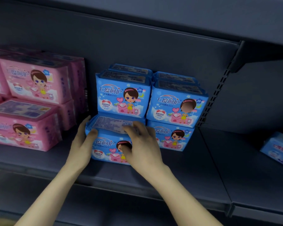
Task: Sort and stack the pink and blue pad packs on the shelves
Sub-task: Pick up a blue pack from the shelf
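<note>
Gripping w/ both hands: front blue pack (104,144), sitting on shelf (186,168) near frame centre, bottom-left slot of the blue stack. Left hand (83,141) is at the pack's 9 o'clock end, fingers running up its left side, thumb pressed on the front top edge, so it clamps that end. Right hand (140,144) is at the pack's 3 o'clock end, fingers curled over the top label, thumb on the front face, also clamping it. Pack sticks out fwd of the packs behind, label side up, cartoon face toward cam.

Blue stack: upper-left blue pack (122,98) rests on the rear of the held pack at its 12 o'clock. Upper-right blue pack (176,106) sits at 1-2 o'clock, touching the upper-left one. Lower-right blue pack (173,137) is at 3 o'clock, under the upper-right one, partly hidden by the right hand. More blue packs show behind the top row; count unclear.

Pink stack (34,82) is at 9-10 o'clock of frame, apart from the blue stack w/ a dark gap between; front pink pack (23,128) is at 8-9 o'clock, lowest and nearest cam.

Slotted post (219,88) at 2 o'clock ends the bay. Lone blue pack (278,149) lies tilted on the next bay at 3-4 o'clock, blurred.
</note>
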### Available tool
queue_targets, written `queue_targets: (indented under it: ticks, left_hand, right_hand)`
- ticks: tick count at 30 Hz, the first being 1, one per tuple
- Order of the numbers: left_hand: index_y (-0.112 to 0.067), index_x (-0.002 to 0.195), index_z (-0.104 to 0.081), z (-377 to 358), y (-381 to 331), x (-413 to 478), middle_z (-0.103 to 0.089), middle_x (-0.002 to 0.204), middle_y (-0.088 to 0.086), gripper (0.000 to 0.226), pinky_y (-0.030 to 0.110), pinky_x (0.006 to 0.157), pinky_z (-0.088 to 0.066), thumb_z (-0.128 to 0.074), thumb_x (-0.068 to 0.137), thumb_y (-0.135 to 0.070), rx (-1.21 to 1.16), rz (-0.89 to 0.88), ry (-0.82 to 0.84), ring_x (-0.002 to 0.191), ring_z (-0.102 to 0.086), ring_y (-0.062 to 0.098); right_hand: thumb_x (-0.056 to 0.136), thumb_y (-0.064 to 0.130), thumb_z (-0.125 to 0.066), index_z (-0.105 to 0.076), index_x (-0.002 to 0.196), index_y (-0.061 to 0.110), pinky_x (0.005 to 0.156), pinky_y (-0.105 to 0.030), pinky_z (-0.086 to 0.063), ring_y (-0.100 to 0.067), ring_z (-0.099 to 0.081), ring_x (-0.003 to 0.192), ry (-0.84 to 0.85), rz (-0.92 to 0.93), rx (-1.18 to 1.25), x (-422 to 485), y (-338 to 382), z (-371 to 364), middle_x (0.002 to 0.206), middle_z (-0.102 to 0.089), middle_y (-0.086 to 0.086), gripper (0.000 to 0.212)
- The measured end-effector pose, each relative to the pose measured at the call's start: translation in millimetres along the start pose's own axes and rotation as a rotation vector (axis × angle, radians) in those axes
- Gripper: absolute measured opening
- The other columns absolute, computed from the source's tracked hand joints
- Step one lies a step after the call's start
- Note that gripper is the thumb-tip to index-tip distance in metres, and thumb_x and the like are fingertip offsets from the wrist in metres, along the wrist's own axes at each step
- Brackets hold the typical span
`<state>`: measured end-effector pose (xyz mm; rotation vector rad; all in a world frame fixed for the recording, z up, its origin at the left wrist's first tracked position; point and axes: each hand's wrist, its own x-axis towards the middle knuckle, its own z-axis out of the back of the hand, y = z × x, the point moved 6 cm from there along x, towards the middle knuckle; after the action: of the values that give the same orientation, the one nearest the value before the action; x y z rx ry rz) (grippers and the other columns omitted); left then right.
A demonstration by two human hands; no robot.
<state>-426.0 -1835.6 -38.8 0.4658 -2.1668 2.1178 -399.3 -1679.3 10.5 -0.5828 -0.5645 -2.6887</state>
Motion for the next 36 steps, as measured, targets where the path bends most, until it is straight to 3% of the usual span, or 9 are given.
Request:
queue_targets:
  ticks: [3, 5, 7, 10, 12, 18, 28, 33, 36]
  left_hand:
    - [-0.016, 0.141, -0.037, 6, -17, -3, -0.048, 0.126, -0.009, 0.075, -0.001, 0.080, -0.034, -0.048, 0.069, -0.036, 0.221, -0.050, -0.116, 0.107, -0.052, 0.001]
    - [-0.013, 0.140, -0.039, 10, -32, -5, -0.047, 0.135, -0.001, 0.077, 0.015, 0.096, -0.034, -0.049, 0.067, -0.037, 0.369, -0.113, -0.156, 0.121, -0.047, 0.015]
    - [-0.011, 0.138, -0.041, 8, -49, -9, -0.049, 0.136, 0.010, 0.080, 0.030, 0.099, -0.036, -0.049, 0.064, -0.039, 0.493, -0.174, -0.178, 0.123, -0.048, 0.025]
    - [-0.006, 0.135, -0.045, -8, -76, -21, -0.052, 0.130, 0.018, 0.072, 0.034, 0.095, -0.036, -0.050, 0.066, -0.028, 0.650, -0.276, -0.180, 0.119, -0.048, 0.035]
    - [-0.004, 0.132, -0.047, -28, -89, -31, -0.054, 0.128, 0.017, 0.073, 0.039, 0.097, -0.035, -0.045, 0.067, -0.038, 0.732, -0.355, -0.121, 0.119, -0.046, 0.036]
    - [-0.003, 0.126, -0.052, -107, -90, -61, -0.055, 0.125, 0.021, 0.068, 0.054, 0.095, -0.040, -0.040, 0.071, -0.041, 0.911, -0.502, 0.100, 0.119, -0.046, 0.046]
    - [-0.007, 0.119, -0.058, -234, -82, -145, -0.061, 0.116, 0.018, 0.060, 0.054, 0.085, -0.047, -0.041, 0.071, -0.040, 0.983, -0.642, 0.405, 0.110, -0.054, 0.044]
    - [-0.004, 0.116, -0.061, -287, -81, -191, -0.062, 0.113, 0.020, 0.058, 0.056, 0.080, -0.048, -0.076, 0.062, -0.020, 0.996, -0.708, 0.504, 0.109, -0.055, 0.047]
    - [-0.004, 0.114, -0.063, -317, -80, -218, -0.064, 0.111, 0.020, 0.065, 0.056, 0.076, -0.049, -0.083, 0.054, -0.015, 1.039, -0.728, 0.569, 0.108, -0.056, 0.047]
  right_hand:
    - [0.083, 0.022, -0.065, -0.052, 0.127, 0.012, 0.101, -0.045, -0.035, -0.039, -0.036, 0.121, 0.074, 0.004, 0.032, 0, 4, 7, 0.134, -0.043, -0.012, 0.047]
    - [0.089, 0.025, -0.058, -0.041, 0.138, 0.014, 0.111, -0.037, -0.019, -0.028, -0.023, 0.131, 0.148, 0.000, 0.052, -2, 5, 12, 0.144, -0.032, -0.009, 0.052]
    - [0.092, 0.029, -0.053, -0.030, 0.144, 0.020, 0.113, -0.032, -0.009, -0.021, -0.011, 0.138, 0.190, -0.011, 0.069, -7, 4, 17, 0.153, -0.017, -0.007, 0.058]
    - [0.091, 0.033, -0.054, -0.017, 0.147, 0.027, 0.115, -0.040, -0.006, -0.029, 0.003, 0.142, 0.220, -0.057, 0.075, -19, -3, 19, 0.157, 0.007, -0.005, 0.067]
    - [0.090, 0.033, -0.055, -0.012, 0.148, 0.032, 0.116, -0.045, -0.008, -0.033, 0.008, 0.142, 0.245, -0.094, 0.086, -27, -12, 25, 0.156, 0.012, -0.004, 0.072]
    - [0.086, 0.033, -0.059, -0.017, 0.147, 0.029, 0.114, -0.049, -0.015, -0.033, 0.003, 0.142, 0.226, -0.184, -0.004, -65, -54, 57, 0.156, 0.002, -0.006, 0.074]
    - [0.089, 0.031, -0.054, -0.015, 0.147, 0.028, 0.114, -0.050, -0.015, -0.031, 0.000, 0.141, 0.213, -0.411, -0.118, -168, -136, 132, 0.156, -0.005, -0.004, 0.070]
    - [0.091, 0.032, -0.052, -0.014, 0.147, 0.027, 0.115, -0.049, -0.012, -0.030, 0.001, 0.142, 0.217, -0.503, -0.152, -224, -167, 166, 0.156, -0.006, -0.005, 0.068]
    - [0.091, 0.032, -0.052, -0.013, 0.147, 0.026, 0.115, -0.048, -0.012, -0.030, 0.001, 0.142, 0.217, -0.545, -0.190, -256, -183, 185, 0.155, -0.007, -0.006, 0.068]
